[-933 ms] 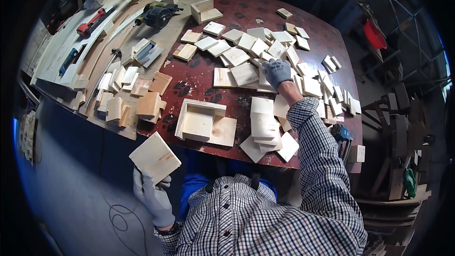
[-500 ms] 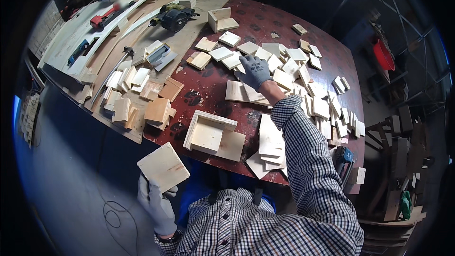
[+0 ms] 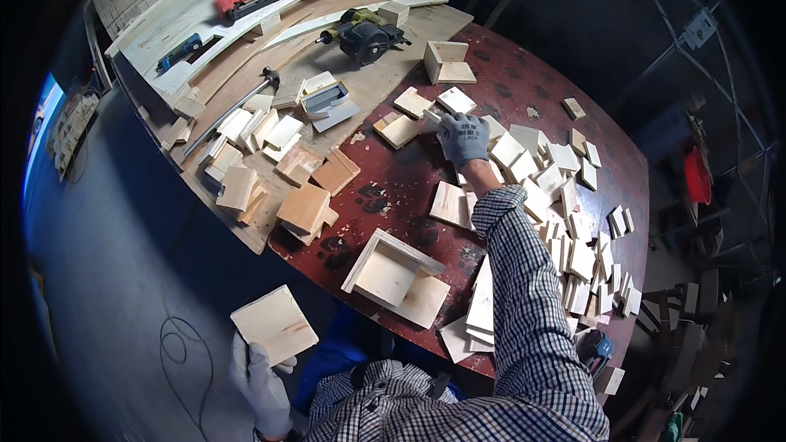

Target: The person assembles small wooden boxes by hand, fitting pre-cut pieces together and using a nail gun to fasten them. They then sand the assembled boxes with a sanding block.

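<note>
Fingers (image 3: 259, 358) of the left hand (image 3: 264, 390) barely apart around a square wooden board (image 3: 275, 324)

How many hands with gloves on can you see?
2. The left hand holds a square board in front of the red table; the right hand is at the wood pieces on it. No others show.

The lit red table (image 3: 401, 173) looks bowed against a dim background (image 3: 524, 0).

- Floor (image 3: 123, 303): grey, bluish in shadow.
- Table (image 3: 401, 160): dark red top, paw-print pattern.
- Plywood sheet (image 3: 438, 23): borders the red top, left side.
- Right of me: pale box (image 3: 698, 29) on thin metal bars; red basin (image 3: 697, 177).
- Light: worktops bright, background dim; blue-white glow (image 3: 49, 105) far left.
</note>
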### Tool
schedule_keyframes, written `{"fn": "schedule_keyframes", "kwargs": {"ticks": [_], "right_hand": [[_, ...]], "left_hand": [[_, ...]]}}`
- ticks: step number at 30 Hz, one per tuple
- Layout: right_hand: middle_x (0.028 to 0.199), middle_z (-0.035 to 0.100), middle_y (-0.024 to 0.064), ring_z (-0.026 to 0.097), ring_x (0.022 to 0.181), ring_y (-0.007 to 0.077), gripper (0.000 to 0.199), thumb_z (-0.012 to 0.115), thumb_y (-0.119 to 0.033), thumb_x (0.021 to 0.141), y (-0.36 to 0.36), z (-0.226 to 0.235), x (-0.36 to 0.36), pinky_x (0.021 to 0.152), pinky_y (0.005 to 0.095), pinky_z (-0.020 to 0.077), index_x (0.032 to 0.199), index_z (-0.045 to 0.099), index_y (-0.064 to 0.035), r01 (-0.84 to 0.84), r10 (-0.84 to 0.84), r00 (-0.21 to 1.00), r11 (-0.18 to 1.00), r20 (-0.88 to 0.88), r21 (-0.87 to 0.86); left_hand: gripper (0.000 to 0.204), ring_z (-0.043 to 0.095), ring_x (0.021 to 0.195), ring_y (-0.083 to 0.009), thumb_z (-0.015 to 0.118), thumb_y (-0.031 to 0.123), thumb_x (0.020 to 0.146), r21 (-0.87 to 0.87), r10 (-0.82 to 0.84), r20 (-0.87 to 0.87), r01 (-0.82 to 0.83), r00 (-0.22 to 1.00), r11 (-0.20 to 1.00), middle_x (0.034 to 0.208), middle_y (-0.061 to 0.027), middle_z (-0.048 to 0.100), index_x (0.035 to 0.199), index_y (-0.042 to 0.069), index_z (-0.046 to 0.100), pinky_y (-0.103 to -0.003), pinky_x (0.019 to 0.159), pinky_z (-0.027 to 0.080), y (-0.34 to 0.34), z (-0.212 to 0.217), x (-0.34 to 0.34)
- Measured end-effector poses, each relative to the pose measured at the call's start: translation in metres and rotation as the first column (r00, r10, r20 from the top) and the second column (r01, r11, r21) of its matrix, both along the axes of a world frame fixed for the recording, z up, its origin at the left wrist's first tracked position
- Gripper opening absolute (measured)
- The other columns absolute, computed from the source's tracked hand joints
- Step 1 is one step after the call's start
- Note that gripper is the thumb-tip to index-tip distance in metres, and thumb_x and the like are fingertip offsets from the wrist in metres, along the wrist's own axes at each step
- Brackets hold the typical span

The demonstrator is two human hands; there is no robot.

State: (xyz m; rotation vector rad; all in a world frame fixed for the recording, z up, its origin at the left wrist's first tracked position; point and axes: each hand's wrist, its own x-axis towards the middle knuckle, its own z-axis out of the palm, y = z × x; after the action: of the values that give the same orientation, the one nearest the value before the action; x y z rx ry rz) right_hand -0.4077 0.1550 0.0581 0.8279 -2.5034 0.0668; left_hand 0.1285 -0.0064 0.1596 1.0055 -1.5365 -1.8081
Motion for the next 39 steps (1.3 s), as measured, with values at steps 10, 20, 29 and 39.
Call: {"fn": "schedule_keyframes", "kwargs": {"ticks": [10, 20, 29, 39], "right_hand": [[0.119, 0.075, 0.0098, 0.070, 0.107, 0.0274, 0.038, 0.075, -0.027, 0.097, 0.096, 0.173, 0.251, 0.093, 0.0407, 0.0536, 0.129, 0.074, -0.0081, -0.440, 0.673, 0.726, 0.613, 0.142, -0.656], [0.112, 0.076, 0.0119, 0.072, 0.105, 0.0303, 0.043, 0.080, -0.031, 0.091, 0.153, 0.185, 0.363, 0.092, 0.0412, 0.0565, 0.121, 0.075, -0.0015, -0.424, 0.658, 0.751, 0.552, 0.063, -0.718], [0.111, 0.076, 0.0136, 0.072, 0.105, 0.0310, 0.042, 0.076, -0.034, 0.096, 0.168, 0.187, 0.381, 0.091, 0.0416, 0.0570, 0.121, 0.075, -0.0011, -0.452, 0.673, 0.738, 0.538, 0.040, -0.712], [0.111, 0.076, 0.0137, 0.072, 0.103, 0.0306, 0.042, 0.076, -0.035, 0.095, 0.162, 0.188, 0.389, 0.089, 0.0413, 0.0579, 0.119, 0.075, -0.0010, -0.459, 0.695, 0.719, 0.488, 0.012, -0.743]], "left_hand": [[0.042, 0.071, 0.091, -0.0180, 0.064, 0.026, 0.110, -0.277, -0.370, -0.228, 0.304, 0.900, 0.911, 0.121, -0.0158, 0.071, 0.138, -0.004, 0.056, -0.031, 0.082, 0.059, 0.002, -0.020, -0.035], [0.033, 0.072, 0.115, -0.0329, 0.066, 0.024, 0.108, -0.776, -0.623, -0.294, 0.199, 0.725, 0.599, 0.124, -0.0185, 0.072, 0.131, 0.001, 0.060, -0.042, 0.100, 0.058, 0.024, 0.018, -0.052], [0.027, 0.073, 0.111, -0.0349, 0.064, 0.016, 0.107, -0.745, -0.675, -0.350, 0.243, 0.650, 0.621, 0.121, -0.0220, 0.073, 0.128, 0.000, 0.062, -0.044, 0.097, 0.059, 0.038, 0.022, -0.034], [0.028, 0.074, 0.109, -0.0353, 0.065, 0.015, 0.106, -0.724, -0.665, -0.381, 0.240, 0.642, 0.646, 0.121, -0.0235, 0.073, 0.128, -0.001, 0.062, -0.044, 0.097, 0.059, 0.038, 0.021, -0.025]]}}
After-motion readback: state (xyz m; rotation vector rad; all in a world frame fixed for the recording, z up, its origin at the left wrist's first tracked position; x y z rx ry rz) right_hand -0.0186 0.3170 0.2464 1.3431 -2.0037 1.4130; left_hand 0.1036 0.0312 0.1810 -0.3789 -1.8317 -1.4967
